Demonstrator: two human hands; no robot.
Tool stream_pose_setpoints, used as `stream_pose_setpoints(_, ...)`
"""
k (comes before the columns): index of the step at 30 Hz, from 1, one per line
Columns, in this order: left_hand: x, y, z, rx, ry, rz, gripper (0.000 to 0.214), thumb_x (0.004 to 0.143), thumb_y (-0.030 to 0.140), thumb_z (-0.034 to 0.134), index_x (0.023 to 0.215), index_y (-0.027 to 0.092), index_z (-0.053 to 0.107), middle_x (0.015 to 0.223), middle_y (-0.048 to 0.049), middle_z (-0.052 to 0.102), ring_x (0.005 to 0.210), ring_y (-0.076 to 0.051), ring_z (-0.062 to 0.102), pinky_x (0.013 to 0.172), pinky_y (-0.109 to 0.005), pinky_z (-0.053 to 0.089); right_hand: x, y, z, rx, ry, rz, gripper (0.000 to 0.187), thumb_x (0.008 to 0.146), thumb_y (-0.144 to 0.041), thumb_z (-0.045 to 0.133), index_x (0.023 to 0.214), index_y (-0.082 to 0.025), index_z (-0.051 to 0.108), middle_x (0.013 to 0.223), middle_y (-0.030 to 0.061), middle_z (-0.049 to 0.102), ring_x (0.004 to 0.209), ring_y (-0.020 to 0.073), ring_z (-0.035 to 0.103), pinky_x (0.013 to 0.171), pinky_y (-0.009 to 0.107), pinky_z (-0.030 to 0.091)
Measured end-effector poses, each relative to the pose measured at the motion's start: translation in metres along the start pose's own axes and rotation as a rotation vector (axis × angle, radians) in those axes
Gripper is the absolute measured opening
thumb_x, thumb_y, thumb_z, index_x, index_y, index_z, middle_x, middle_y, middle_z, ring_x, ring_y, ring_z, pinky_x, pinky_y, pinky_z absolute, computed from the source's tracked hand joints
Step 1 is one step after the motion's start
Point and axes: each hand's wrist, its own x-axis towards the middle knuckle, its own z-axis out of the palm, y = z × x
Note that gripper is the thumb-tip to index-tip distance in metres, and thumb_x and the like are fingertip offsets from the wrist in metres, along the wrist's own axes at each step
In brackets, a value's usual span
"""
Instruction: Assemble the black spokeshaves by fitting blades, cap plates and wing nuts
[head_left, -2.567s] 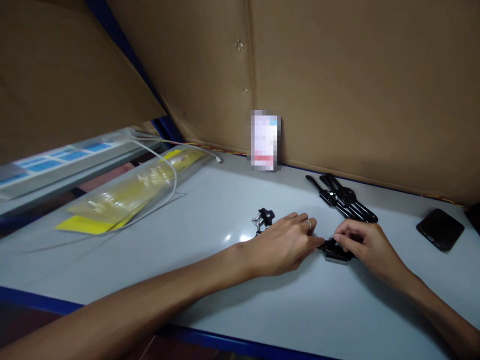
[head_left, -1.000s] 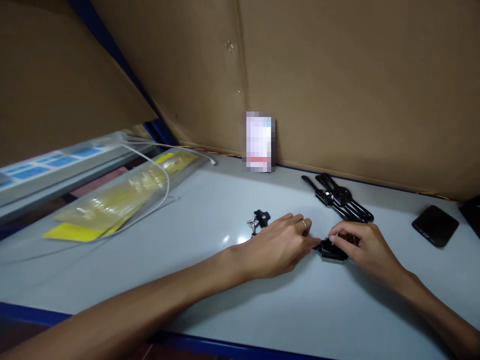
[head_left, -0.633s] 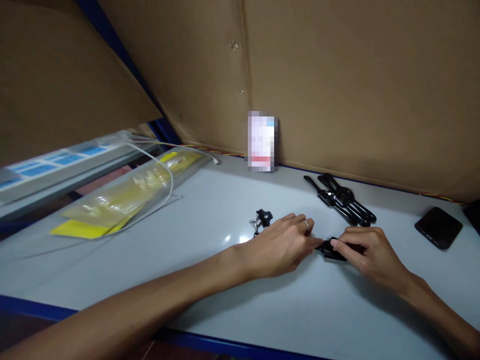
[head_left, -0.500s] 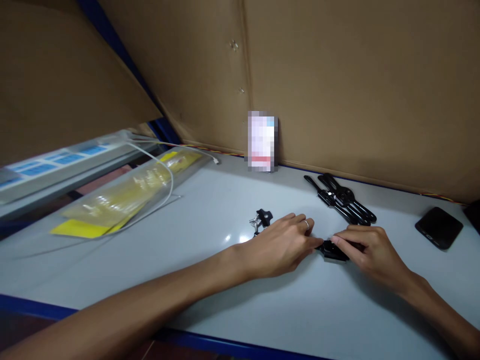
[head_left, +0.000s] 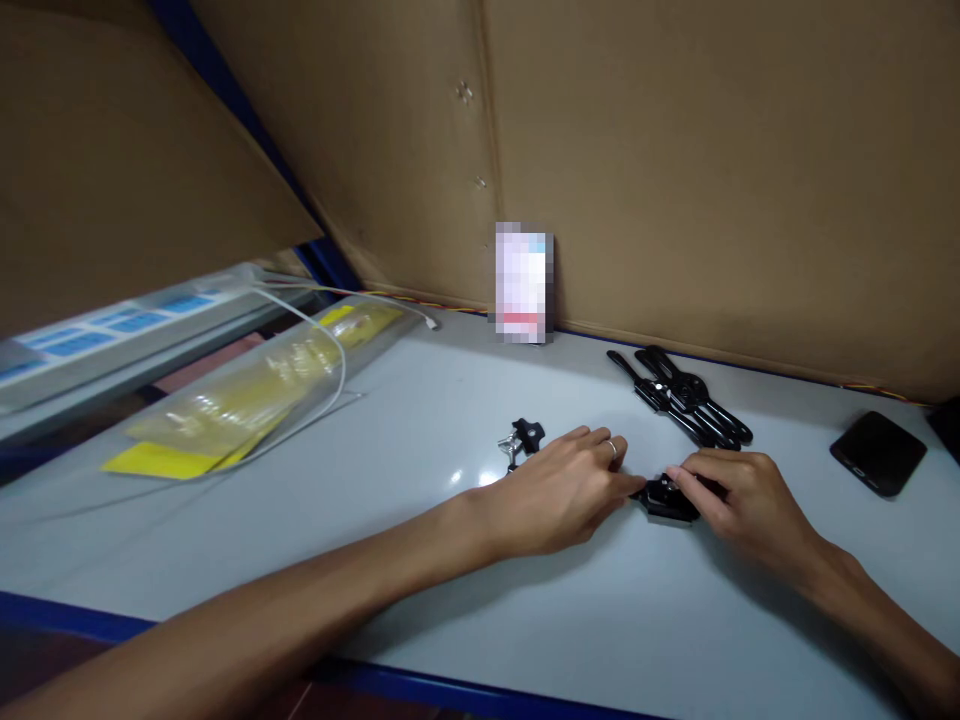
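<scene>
A black spokeshave lies low over the table in front of me, its flat blade edge turned towards me. My left hand, with a ring on one finger, is closed round its left handle, which is mostly hidden. My right hand is closed at the other side, thumb and forefinger pinched by a small shiny screw on the middle of the body. The right handle is largely covered by my fingers. Beside my left wrist lie black cap pieces and silver screws, partly hidden by the hand.
Several black spokeshaves lie in a pile behind my hands. A black phone is at the right. A blurred upright screen leans on the cardboard wall. Plastic-wrapped yellow sheets, a white cable and a power strip are left.
My right thumb and forefinger have shifted slightly on the spokeshave's middle, and the shiny screw shows more now. My left hand keeps its place.
</scene>
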Motion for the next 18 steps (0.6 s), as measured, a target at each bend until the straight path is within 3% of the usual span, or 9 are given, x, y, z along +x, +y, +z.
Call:
stream_pose_setpoints(3, 0.0, 0.0006, 0.0003, 0.013, 0.012, 0.01, 0.026, 0.098, 0.018, 0.055, 0.119, 0.02, 0.07, 0.091, -0.0078, 0.064, 0.083, -0.021, 0.059, 0.08, -0.036, 0.047, 0.001, 0.001, -0.0016, 0.04, -0.013, 0.022, 0.045, 0.098, -0.037, 0.051, 0.056, -0.022, 0.053, 0.055, -0.0018, 0.047, 0.053, 0.0133, 0.039, 0.054, 0.032, 0.03)
stream_pose_setpoints(10, -0.0002, 0.001, 0.001, 0.02, -0.004, 0.015, 0.036, 0.099, 0.015, 0.052, 0.133, 0.02, 0.062, 0.095, -0.0074, 0.066, 0.082, -0.021, 0.059, 0.079, -0.037, 0.049, 0.0044, 0.0075, -0.0026, -0.018, 0.02, 0.049, 0.046, 0.1, -0.036, 0.049, 0.055, -0.022, 0.046, 0.054, -0.0022, 0.044, 0.053, 0.0131, 0.034, 0.056, 0.033, 0.026)
stream_pose_setpoints(14, -0.0003, 0.0003, 0.0002, -0.002, 0.016, 0.023, 0.032, 0.099, 0.014, 0.051, 0.128, 0.02, 0.066, 0.091, -0.007, 0.066, 0.081, -0.021, 0.059, 0.077, -0.036, 0.049, 0.0038, 0.0095, 0.0005, -0.049, -0.006, 0.042, 0.044, 0.1, -0.035, 0.048, 0.057, -0.022, 0.05, 0.056, -0.0016, 0.048, 0.054, 0.0131, 0.035, 0.057, 0.033, 0.026)
stream_pose_setpoints(18, -0.0002, 0.0003, -0.0009, -0.02, 0.036, 0.033, 0.03, 0.1, 0.014, 0.05, 0.123, 0.02, 0.069, 0.089, -0.0065, 0.066, 0.08, -0.019, 0.059, 0.076, -0.034, 0.049, 0.0028, 0.0103, 0.0009, -0.056, -0.007, 0.058, 0.048, 0.1, -0.036, 0.048, 0.054, -0.022, 0.046, 0.054, -0.0026, 0.042, 0.053, 0.0126, 0.029, 0.056, 0.033, 0.025)
